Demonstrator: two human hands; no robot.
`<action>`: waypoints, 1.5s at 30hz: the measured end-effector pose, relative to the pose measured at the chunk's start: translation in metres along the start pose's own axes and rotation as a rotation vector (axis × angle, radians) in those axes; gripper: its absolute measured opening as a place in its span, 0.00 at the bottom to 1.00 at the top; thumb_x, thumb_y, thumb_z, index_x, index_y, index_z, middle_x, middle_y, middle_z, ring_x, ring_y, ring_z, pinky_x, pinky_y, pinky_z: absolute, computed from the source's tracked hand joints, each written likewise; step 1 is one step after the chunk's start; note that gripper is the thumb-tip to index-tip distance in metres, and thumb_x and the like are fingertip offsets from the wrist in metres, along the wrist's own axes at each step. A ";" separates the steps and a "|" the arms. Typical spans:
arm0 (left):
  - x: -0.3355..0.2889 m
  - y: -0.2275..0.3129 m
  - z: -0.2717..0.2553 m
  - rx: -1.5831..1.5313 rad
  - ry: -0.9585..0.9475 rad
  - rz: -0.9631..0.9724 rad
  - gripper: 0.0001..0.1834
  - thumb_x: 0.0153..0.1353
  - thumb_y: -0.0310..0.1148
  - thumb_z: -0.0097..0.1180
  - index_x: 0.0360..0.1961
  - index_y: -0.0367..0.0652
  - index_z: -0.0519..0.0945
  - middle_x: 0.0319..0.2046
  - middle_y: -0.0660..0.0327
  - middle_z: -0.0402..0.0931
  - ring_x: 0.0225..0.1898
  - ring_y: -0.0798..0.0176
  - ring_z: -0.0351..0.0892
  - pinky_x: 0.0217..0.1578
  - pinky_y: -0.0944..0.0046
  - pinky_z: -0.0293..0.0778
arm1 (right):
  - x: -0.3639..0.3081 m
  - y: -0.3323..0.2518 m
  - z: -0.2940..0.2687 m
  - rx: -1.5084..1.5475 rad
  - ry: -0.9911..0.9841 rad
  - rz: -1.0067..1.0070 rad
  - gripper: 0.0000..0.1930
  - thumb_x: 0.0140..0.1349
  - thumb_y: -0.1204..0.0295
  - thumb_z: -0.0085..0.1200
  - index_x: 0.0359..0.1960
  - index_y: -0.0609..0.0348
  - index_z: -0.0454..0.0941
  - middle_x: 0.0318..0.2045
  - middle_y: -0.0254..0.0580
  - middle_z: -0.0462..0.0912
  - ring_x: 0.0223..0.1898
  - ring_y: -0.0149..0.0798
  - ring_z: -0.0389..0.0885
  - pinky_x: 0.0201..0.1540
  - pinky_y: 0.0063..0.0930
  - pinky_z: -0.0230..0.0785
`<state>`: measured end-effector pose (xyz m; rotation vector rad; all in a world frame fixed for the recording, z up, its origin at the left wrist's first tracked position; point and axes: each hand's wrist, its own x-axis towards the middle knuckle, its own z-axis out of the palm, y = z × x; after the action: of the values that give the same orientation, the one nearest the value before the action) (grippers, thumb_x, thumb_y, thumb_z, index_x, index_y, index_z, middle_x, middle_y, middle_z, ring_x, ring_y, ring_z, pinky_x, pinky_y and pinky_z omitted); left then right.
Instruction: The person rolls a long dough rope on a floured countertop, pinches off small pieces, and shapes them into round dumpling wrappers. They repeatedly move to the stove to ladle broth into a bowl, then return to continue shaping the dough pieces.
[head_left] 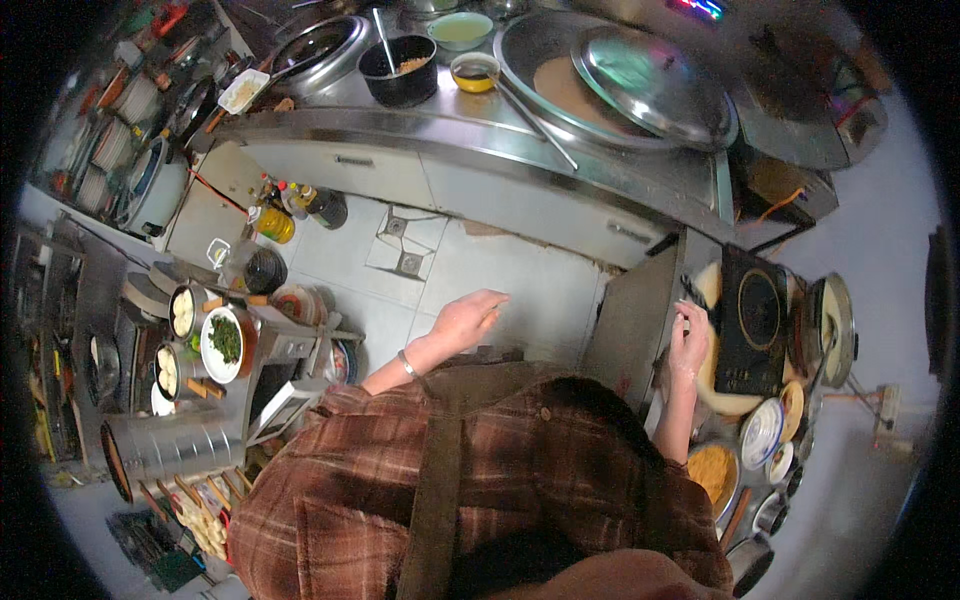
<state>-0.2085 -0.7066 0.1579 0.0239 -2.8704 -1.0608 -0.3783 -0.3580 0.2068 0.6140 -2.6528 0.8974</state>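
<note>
Induction cooktop (757, 312) lies just right of the right hand (688, 338), the nearer one; long axis points forward. Right grip half-curled, apparently empty; left hand (466, 318) over tiled floor (500, 272), grip I can't tell.

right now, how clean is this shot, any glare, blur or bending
Head view: bright glare with green and pinkish tints on the domed metal lid; head view: the steel counter edge bows and the corners go black; head view: the right hand looks slightly soft, perhaps motion blur.
</note>
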 end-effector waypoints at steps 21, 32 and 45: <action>0.411 -0.206 -0.153 -0.155 0.179 0.070 0.18 0.56 0.28 0.49 0.50 0.49 0.73 0.44 0.57 0.75 0.42 0.50 0.76 0.40 0.57 0.75 | 0.632 -0.089 0.142 -0.174 0.043 -0.535 0.09 0.61 0.74 0.49 0.43 0.58 0.76 0.43 0.45 0.78 0.47 0.44 0.75 0.52 0.32 0.65; 0.522 -0.297 -0.155 -0.427 0.066 -0.020 0.14 0.57 0.24 0.50 0.46 0.44 0.75 0.41 0.55 0.77 0.40 0.51 0.77 0.40 0.59 0.73 | 1.053 -0.041 0.288 -0.867 -0.089 -0.737 0.17 0.66 0.66 0.43 0.56 0.52 0.68 0.49 0.45 0.75 0.51 0.47 0.73 0.51 0.35 0.66; 0.473 -0.351 -0.121 -1.024 -0.458 -0.806 0.18 0.61 0.34 0.50 0.52 0.42 0.75 0.44 0.58 0.76 0.45 0.64 0.74 0.49 0.66 0.68 | 1.266 0.028 0.431 -0.991 -0.106 -0.577 0.21 0.63 0.56 0.44 0.53 0.54 0.70 0.47 0.48 0.76 0.47 0.44 0.75 0.51 0.37 0.66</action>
<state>-0.6748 -1.0724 0.0551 1.0226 -2.2038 -2.8349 -1.5477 -0.9928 0.3447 1.0319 -2.3462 -0.5908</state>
